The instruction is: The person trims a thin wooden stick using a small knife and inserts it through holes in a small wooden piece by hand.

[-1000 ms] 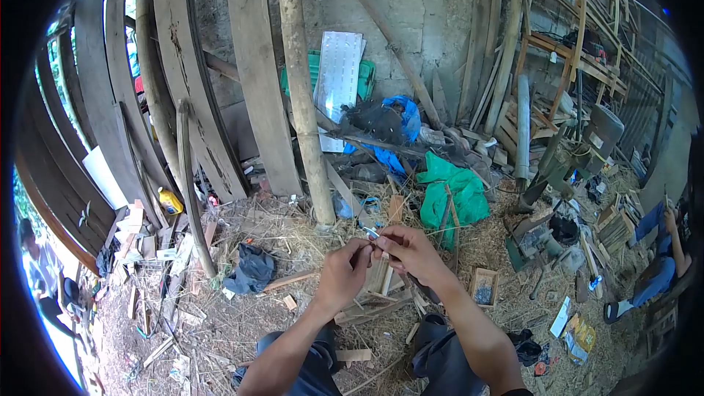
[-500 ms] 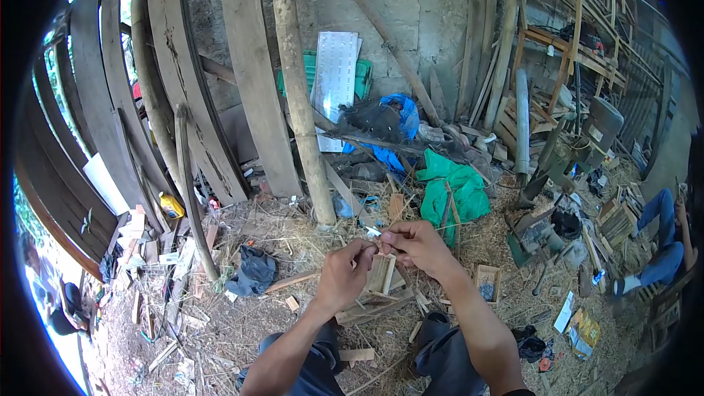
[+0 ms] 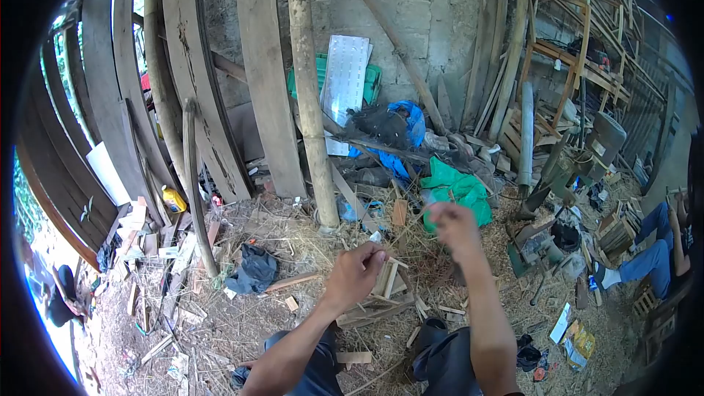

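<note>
My left hand is closed in front of me, thumb pressed to the bent fingers. A small white object shows just above its fingertips; its kind is too small to make out. To the right and a little higher, my right hand is smeared by motion, apart from the left, in front of the green plastic sheet. Whether its fingers hold anything is not visible. Below the hands, a small wooden frame lies on the straw-strewn ground.
A wooden pole and leaning planks stand ahead. A black plastic bag and a yellow bottle lie to the left. On the right are a machine, a yellow bag and a seated person in jeans.
My hands, earlier together around the small white object, are now apart. The right hand has moved up and to the right; the left has shifted slightly right. The view has turned a little left.
</note>
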